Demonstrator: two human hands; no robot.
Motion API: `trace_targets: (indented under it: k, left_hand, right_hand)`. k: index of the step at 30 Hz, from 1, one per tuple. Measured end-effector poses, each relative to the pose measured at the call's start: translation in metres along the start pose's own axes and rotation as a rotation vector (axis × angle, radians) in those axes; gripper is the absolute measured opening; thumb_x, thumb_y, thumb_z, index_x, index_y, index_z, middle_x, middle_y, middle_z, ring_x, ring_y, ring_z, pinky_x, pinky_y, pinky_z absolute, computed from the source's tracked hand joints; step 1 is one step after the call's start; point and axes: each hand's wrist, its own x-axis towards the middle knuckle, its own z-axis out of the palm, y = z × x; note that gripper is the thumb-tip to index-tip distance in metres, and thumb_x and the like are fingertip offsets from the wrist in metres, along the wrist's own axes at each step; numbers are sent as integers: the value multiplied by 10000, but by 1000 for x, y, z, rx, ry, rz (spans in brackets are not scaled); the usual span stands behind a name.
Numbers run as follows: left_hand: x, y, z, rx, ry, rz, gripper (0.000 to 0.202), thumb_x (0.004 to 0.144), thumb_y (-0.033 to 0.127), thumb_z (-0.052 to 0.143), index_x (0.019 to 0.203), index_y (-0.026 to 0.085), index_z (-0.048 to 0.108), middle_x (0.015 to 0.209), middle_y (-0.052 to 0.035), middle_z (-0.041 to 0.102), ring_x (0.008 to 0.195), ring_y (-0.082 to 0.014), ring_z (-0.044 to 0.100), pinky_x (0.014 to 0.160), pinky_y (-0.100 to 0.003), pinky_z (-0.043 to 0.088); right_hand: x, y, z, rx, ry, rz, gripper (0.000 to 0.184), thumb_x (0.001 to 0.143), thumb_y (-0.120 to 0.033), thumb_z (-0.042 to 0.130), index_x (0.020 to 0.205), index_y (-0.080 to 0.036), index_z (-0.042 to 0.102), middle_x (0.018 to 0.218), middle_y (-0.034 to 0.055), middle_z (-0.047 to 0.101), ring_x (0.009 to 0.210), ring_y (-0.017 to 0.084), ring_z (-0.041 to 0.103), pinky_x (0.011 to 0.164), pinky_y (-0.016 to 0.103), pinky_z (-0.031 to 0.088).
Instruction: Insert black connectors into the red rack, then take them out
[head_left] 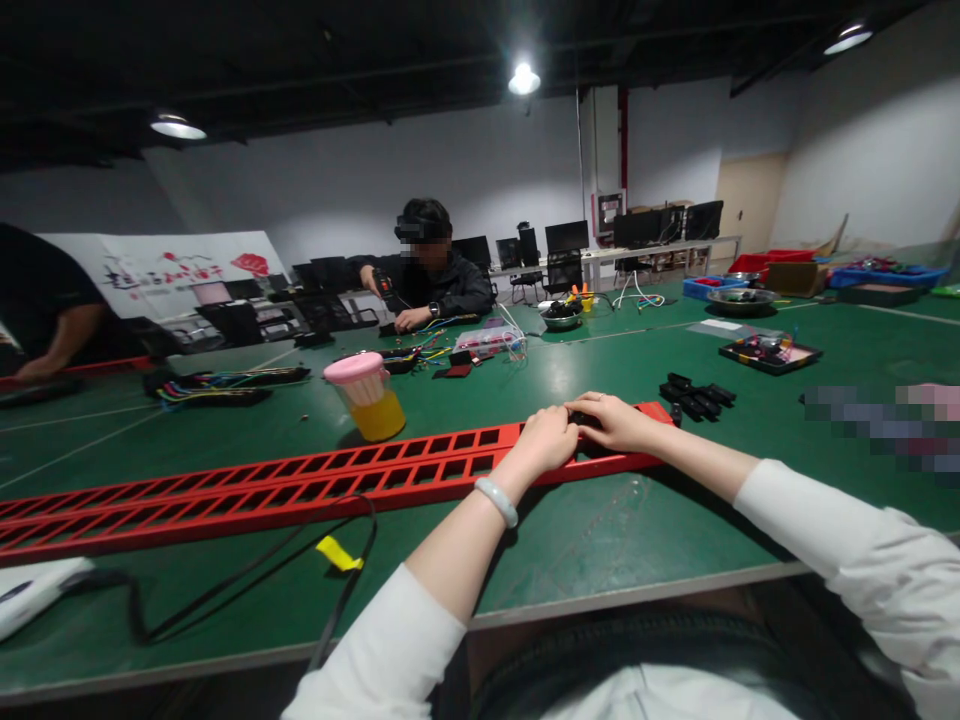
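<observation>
A long red slotted frame (420, 472) lies across the green table, with two rows of rectangular openings. At its right end my left hand (551, 438) and my right hand (616, 424) meet, both with curled fingers. Between them, partly hidden, is a small black part (587, 421) set at the frame. My right fingers close over this part from the right; the left fingertips press together at its left side, where what they grip is hidden. Several loose black blocks (696, 397) lie on the table beyond my right hand.
A pink-lidded tub (365, 395) stands behind the frame. A black cable (247, 580) and yellow tape (339, 553) lie in front of it. Across the table (600, 545) a person (431, 275) holds a power drill; another person (52, 310) is at left. Trays and bowls stand at right.
</observation>
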Motion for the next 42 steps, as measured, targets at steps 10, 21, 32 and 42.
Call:
trace_targets:
  k: [10,21,32,42]
  left_hand:
    - [2,-4,3,-11,11,10,340,833,271,284,1011,123,534,1001,-118,586,902,-222,552,798,-311,418]
    - [3,-7,7,-86,42,75,307,832,282,324,1042,160,511,1037,-88,578,920,-207,544,807,-301,415]
    - [-1,-4,-1,-100,-4,70,328,837,262,321,1093,181,509,1094,-72,569,968,-204,533,848,-291,393]
    - [3,-20,-1,-141,-23,158,346,825,245,340,1129,214,503,1125,-37,564,1001,-184,528,880,-268,379]
  right_hand:
    - [0,-4,-3,19,-27,-27,370,760,-145,472,1126,-179,516,1052,96,599,985,194,537,825,352,430]
    - [-1,-1,-2,15,-42,56,347,773,-236,495,1108,-158,539,1052,105,606,957,207,556,812,345,431]
    - [-2,-3,-5,44,-39,27,314,779,-194,488,1083,-165,562,1034,99,612,970,198,546,817,342,432]
    - [-2,-3,-5,71,-26,14,313,768,-148,473,1064,-155,571,1032,95,615,965,186,551,826,332,435]
